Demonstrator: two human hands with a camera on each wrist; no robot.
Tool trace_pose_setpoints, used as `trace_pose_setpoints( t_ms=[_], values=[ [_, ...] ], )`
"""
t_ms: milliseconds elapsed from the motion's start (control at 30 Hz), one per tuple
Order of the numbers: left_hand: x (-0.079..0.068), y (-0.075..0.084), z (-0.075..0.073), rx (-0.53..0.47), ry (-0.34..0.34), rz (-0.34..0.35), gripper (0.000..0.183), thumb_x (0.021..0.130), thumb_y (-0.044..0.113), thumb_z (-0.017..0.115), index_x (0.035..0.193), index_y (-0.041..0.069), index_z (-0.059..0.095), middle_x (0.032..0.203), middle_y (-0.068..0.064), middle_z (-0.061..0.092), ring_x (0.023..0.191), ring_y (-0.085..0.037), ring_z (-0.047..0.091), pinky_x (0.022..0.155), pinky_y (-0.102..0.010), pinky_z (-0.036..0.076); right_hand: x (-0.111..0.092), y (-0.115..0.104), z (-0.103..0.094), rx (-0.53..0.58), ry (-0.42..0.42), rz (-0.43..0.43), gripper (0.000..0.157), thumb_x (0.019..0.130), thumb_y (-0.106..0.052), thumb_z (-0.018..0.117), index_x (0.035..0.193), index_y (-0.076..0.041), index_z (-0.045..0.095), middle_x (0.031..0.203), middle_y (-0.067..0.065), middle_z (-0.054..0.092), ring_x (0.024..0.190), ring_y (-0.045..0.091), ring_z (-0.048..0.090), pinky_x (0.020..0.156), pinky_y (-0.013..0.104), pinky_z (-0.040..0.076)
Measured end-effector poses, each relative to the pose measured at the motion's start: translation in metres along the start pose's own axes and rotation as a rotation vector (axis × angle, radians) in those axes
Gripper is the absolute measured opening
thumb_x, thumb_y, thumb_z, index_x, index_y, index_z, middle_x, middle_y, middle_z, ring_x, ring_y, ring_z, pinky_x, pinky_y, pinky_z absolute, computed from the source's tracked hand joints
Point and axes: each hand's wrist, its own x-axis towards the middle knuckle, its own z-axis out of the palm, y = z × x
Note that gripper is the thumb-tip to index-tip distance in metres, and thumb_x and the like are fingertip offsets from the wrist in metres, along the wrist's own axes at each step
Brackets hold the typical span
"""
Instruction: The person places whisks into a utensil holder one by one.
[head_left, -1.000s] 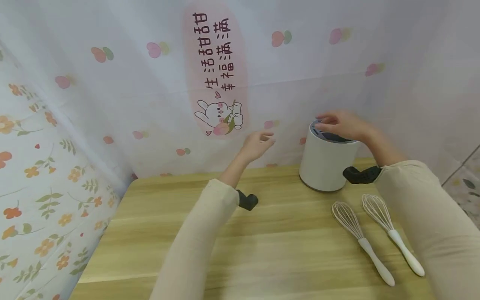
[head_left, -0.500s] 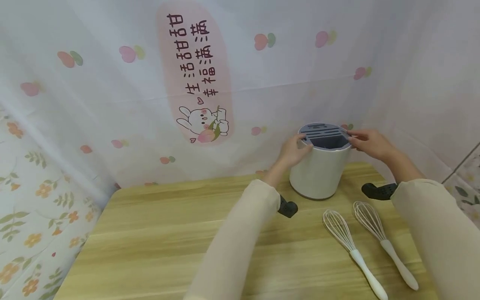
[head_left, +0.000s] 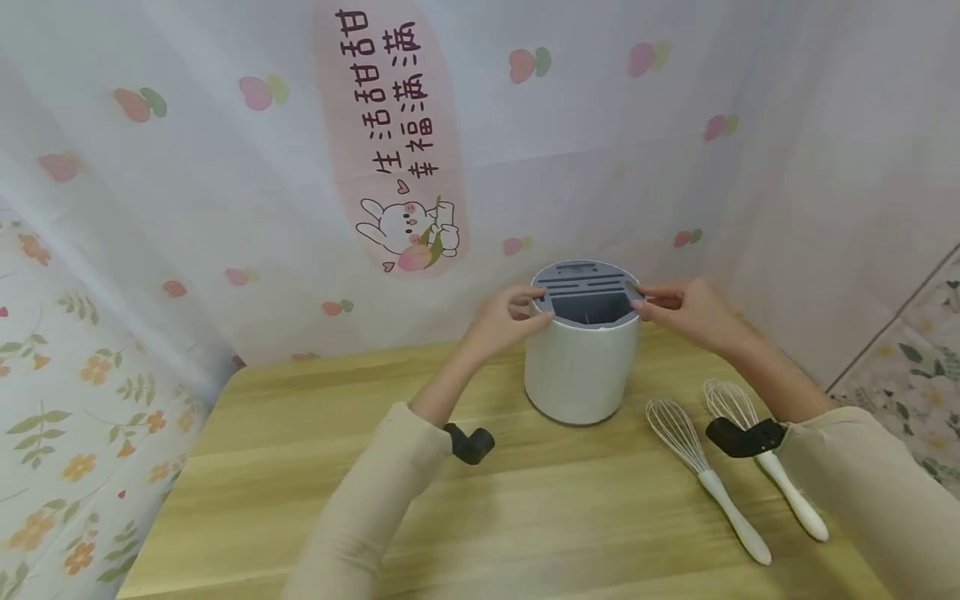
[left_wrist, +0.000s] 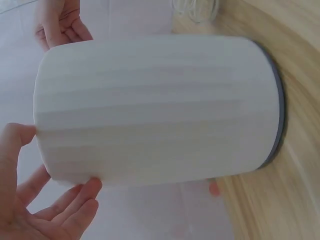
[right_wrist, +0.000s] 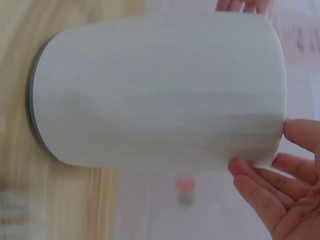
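White outside and blue-grey on top, a round holder (head_left: 577,375) stands upright near the back edge of the wooden table (head_left: 300,467), right in front of the person and a little to the right of the middle, as I see it. Its slotted insert (head_left: 577,273) has narrow slits towards the back and one wide, dark opening at the front; a dark band runs round the foot, down at the tabletop. Both hands are on it, one at each side. The left hand (head_left: 504,321) pinches the rim, thumb at the front and the other fingers bent against the wall farther back. Opposite, the right hand (head_left: 686,310) pinches the rim in much the same way, thumb nearest the person, fingers curled along the side. Beige sleeves (head_left: 870,483) cover both forearms, and a black device (head_left: 471,444) pokes out at the left cuff, another at the right. Just beside the holder, to its right, lie two whisks (head_left: 738,517), apart from each other, wire heads away from the person and white handles towards them; the right-hand device partly covers the outer one. Behind it all hangs a pale curtain (head_left: 585,108) printed with tulips, a rabbit and dark lettering.
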Motion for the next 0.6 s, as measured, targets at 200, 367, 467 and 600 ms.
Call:
trace_pose_setpoints(
  t_ms=[200, 367, 467, 600],
  values=[
    [-0.072, -0.003, -0.050, -0.046, 0.010, -0.019, 0.041, 0.082, 0.024, 0.069, 0.121, 0.014, 0.061, 0.117, -0.007, 0.058, 0.092, -0.020, 0.062, 0.069, -0.033, 0.052, -0.019, -0.057, 0.045, -0.034, -0.031, -0.039, 0.049, 0.087, -0.030, 0.063, 0.122, 0.004, 0.056, 0.109, 0.023, 0.061, 0.096, 0.035, 0.061, 0.075, 0.044, 0.051],
    [-0.128, 0.002, -0.078, -0.054, 0.010, -0.037, 0.042, 0.081, 0.024, 0.070, 0.121, 0.014, 0.061, 0.122, -0.005, 0.055, 0.094, -0.020, 0.062, 0.071, -0.036, 0.052, -0.040, -0.095, 0.073, -0.010, -0.029, -0.067, 0.046, 0.085, -0.031, 0.065, 0.118, 0.001, 0.060, 0.099, 0.017, 0.067, 0.088, 0.029, 0.065, 0.071, 0.041, 0.052],
    [-0.153, 0.010, -0.087, -0.042, 0.019, -0.061, 0.042, 0.081, 0.023, 0.071, 0.120, 0.013, 0.061, 0.124, -0.004, 0.055, 0.096, -0.020, 0.062, 0.073, -0.037, 0.052, -0.050, -0.107, 0.084, 0.010, -0.029, -0.073, 0.047, 0.084, -0.033, 0.067, 0.117, 0.000, 0.062, 0.098, 0.015, 0.067, 0.085, 0.025, 0.066, 0.068, 0.038, 0.053],
    [-0.173, 0.013, -0.092, -0.028, 0.036, -0.087, 0.042, 0.079, 0.025, 0.072, 0.119, 0.017, 0.062, 0.124, 0.000, 0.055, 0.096, -0.018, 0.062, 0.076, -0.038, 0.051, -0.062, -0.117, 0.091, 0.036, -0.037, -0.074, 0.047, 0.083, -0.034, 0.068, 0.117, -0.002, 0.062, 0.101, 0.013, 0.067, 0.085, 0.022, 0.066, 0.068, 0.035, 0.053]
  ],
)
